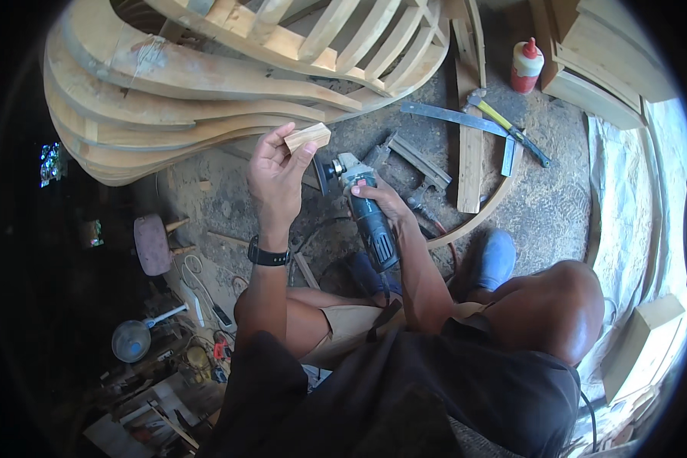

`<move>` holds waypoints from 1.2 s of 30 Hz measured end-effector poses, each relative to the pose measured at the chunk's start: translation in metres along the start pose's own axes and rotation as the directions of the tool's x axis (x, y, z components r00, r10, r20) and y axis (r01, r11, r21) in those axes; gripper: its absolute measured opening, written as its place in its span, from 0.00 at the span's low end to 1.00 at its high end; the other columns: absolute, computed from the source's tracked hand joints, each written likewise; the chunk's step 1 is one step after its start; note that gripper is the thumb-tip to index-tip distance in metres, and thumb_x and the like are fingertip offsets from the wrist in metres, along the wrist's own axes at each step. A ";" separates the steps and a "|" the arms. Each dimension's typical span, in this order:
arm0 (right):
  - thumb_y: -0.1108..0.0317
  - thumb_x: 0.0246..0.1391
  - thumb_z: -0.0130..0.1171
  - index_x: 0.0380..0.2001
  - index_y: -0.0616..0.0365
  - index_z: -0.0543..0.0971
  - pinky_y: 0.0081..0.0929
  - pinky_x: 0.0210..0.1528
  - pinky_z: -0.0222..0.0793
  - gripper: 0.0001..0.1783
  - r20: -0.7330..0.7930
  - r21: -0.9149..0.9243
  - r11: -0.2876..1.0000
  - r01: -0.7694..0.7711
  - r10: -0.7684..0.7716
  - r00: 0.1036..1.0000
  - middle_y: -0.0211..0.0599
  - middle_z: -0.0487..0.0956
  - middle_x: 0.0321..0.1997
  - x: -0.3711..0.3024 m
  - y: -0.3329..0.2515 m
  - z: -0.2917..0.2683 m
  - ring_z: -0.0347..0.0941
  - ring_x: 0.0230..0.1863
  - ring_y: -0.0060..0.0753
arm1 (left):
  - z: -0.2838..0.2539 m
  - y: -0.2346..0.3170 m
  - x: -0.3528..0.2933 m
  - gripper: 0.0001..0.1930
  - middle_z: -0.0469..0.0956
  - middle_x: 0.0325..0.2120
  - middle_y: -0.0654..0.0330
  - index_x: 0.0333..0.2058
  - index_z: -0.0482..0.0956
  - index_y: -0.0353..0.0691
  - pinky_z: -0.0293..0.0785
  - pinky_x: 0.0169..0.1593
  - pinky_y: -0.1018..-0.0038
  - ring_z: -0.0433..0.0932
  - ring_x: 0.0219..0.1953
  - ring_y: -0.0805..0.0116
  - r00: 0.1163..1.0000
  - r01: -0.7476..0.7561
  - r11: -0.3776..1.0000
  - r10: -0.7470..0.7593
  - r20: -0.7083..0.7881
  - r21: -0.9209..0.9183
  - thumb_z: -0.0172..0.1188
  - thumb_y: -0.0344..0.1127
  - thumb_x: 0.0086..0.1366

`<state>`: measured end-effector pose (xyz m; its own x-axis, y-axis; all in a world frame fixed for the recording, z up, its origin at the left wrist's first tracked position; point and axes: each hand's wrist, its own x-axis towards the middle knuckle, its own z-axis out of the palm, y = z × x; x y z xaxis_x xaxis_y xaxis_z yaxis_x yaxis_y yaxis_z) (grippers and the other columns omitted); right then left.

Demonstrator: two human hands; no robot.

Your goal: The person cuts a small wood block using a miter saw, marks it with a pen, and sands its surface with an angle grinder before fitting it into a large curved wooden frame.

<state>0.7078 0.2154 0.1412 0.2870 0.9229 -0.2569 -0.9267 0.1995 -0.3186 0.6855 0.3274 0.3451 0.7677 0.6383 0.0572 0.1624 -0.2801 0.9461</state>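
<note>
Between the thumb and fingers of my left hand (pixel 277 172) is a small pale wood block (pixel 308 138), raised above the floor. My right hand (pixel 382 198) is wrapped round the body of a dark teal angle grinder (pixel 372 221). The grinder's dark disc (pixel 320 175) stands on edge, just below the block and apart from it. Whether the disc is spinning cannot be made out. A large curved wooden frame (pixel 206 107) with ribs and slats fills the area beyond my left hand.
Past the grinder lie a grey metal bar clamp (pixel 420 162), a wood plank (pixel 469 164), a metal square (pixel 454 114) and a yellow-handled hammer (pixel 507 126). A red-and-white glue bottle (pixel 527 67) stands at the far right. A curved wood strip (pixel 481 217) lies near my foot. Cables and tools clutter the left.
</note>
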 end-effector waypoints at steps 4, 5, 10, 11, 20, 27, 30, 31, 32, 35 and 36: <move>0.65 0.43 0.74 0.56 0.65 0.62 0.34 0.29 0.82 0.41 -0.007 0.002 1.000 0.023 -0.023 1.000 0.40 0.75 0.38 0.008 0.021 -0.029 0.77 0.29 0.31 | 0.094 -0.001 0.030 0.21 0.79 0.46 0.50 0.52 0.70 0.25 0.76 0.55 0.75 0.79 0.50 0.67 0.985 0.037 0.999 -0.030 0.171 -0.039 0.67 0.25 0.63; 0.64 0.43 0.74 0.56 0.66 0.62 0.35 0.29 0.82 0.41 -0.027 0.009 1.000 0.008 -0.008 1.000 0.41 0.75 0.38 0.011 0.027 -0.030 0.77 0.29 0.31 | 0.115 -0.010 0.041 0.22 0.79 0.45 0.51 0.52 0.70 0.25 0.75 0.55 0.76 0.79 0.49 0.68 0.976 0.053 0.998 -0.049 0.212 -0.016 0.68 0.25 0.62; 0.66 0.42 0.74 0.58 0.68 0.59 0.36 0.29 0.82 0.44 -0.053 0.035 0.998 0.051 -0.049 0.997 0.44 0.76 0.40 0.015 0.038 -0.009 0.79 0.30 0.35 | 0.185 -0.059 0.102 0.20 0.82 0.40 0.54 0.45 0.79 0.34 0.76 0.49 0.70 0.82 0.43 0.64 0.957 -0.281 0.768 0.179 0.228 0.576 0.74 0.34 0.56; 0.67 0.42 0.73 0.62 0.71 0.57 0.37 0.31 0.82 0.49 -0.058 0.023 0.999 0.047 -0.046 0.997 0.48 0.77 0.44 0.015 0.036 -0.004 0.80 0.32 0.37 | 0.190 -0.067 0.109 0.19 0.82 0.39 0.53 0.43 0.80 0.35 0.75 0.49 0.68 0.81 0.43 0.60 0.929 -0.369 0.706 0.283 0.237 0.604 0.74 0.34 0.55; 0.61 0.35 0.74 0.62 0.74 0.58 0.32 0.52 0.72 0.53 -0.092 -0.116 0.990 0.081 -0.092 0.991 0.50 0.78 0.49 0.019 0.035 -0.023 0.78 0.48 0.39 | 0.223 -0.108 0.141 0.17 0.78 0.47 0.54 0.39 0.82 0.37 0.67 0.59 0.59 0.72 0.55 0.51 0.737 -0.662 0.453 0.536 0.411 0.597 0.74 0.37 0.52; 0.63 0.35 0.74 0.55 0.71 0.63 0.28 0.51 0.70 0.45 -0.160 -0.035 0.995 0.095 -0.100 0.982 0.42 0.77 0.43 0.015 0.027 -0.025 0.76 0.43 0.33 | 0.237 -0.115 0.145 0.18 0.77 0.51 0.49 0.39 0.84 0.39 0.66 0.60 0.59 0.72 0.56 0.50 0.839 -0.521 0.555 0.472 0.270 0.648 0.75 0.42 0.53; 0.63 0.34 0.76 0.54 0.71 0.64 0.27 0.50 0.70 0.45 -0.157 -0.033 0.998 0.054 -0.058 0.986 0.39 0.77 0.41 0.001 0.007 -0.010 0.75 0.42 0.30 | 0.223 -0.116 0.157 0.19 0.80 0.46 0.48 0.39 0.84 0.39 0.71 0.55 0.62 0.78 0.51 0.52 0.892 -0.452 0.637 0.327 0.313 0.625 0.75 0.44 0.53; 0.62 0.34 0.76 0.53 0.70 0.65 0.27 0.49 0.70 0.45 -0.158 -0.042 0.998 0.040 -0.046 0.986 0.39 0.76 0.41 -0.004 0.002 -0.008 0.75 0.41 0.29 | 0.221 -0.115 0.159 0.19 0.82 0.44 0.48 0.39 0.84 0.39 0.73 0.53 0.63 0.79 0.49 0.52 0.906 -0.414 0.681 0.244 0.347 0.603 0.75 0.44 0.53; 0.62 0.34 0.77 0.53 0.70 0.65 0.27 0.49 0.70 0.44 -0.159 -0.052 0.998 0.026 -0.034 0.987 0.38 0.76 0.40 -0.006 0.000 -0.007 0.75 0.41 0.29 | 0.220 -0.115 0.161 0.19 0.82 0.41 0.48 0.39 0.84 0.39 0.73 0.52 0.64 0.80 0.46 0.53 0.898 -0.433 0.667 0.257 0.357 0.606 0.75 0.44 0.53; 0.61 0.33 0.78 0.52 0.69 0.66 0.28 0.48 0.70 0.45 -0.136 -0.090 0.996 -0.021 0.009 0.991 0.38 0.76 0.41 0.002 0.009 -0.009 0.75 0.41 0.30 | 0.216 -0.113 0.167 0.19 0.84 0.35 0.49 0.38 0.84 0.39 0.75 0.47 0.66 0.82 0.41 0.53 0.875 -0.480 0.628 0.290 0.388 0.612 0.75 0.44 0.53; 0.60 0.33 0.78 0.52 0.69 0.66 0.28 0.48 0.70 0.45 -0.134 -0.086 0.996 -0.016 0.005 0.991 0.39 0.76 0.41 0.002 0.009 -0.011 0.75 0.41 0.31 | 0.218 -0.113 0.168 0.19 0.84 0.34 0.50 0.39 0.84 0.39 0.76 0.47 0.66 0.83 0.40 0.54 0.866 -0.493 0.621 0.287 0.409 0.609 0.75 0.44 0.53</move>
<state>0.7025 0.2152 0.1274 0.3126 0.8714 -0.3781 -0.9068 0.1552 -0.3919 0.9315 0.3104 0.1788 0.9653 0.1791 0.1903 0.0997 -0.9254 0.3656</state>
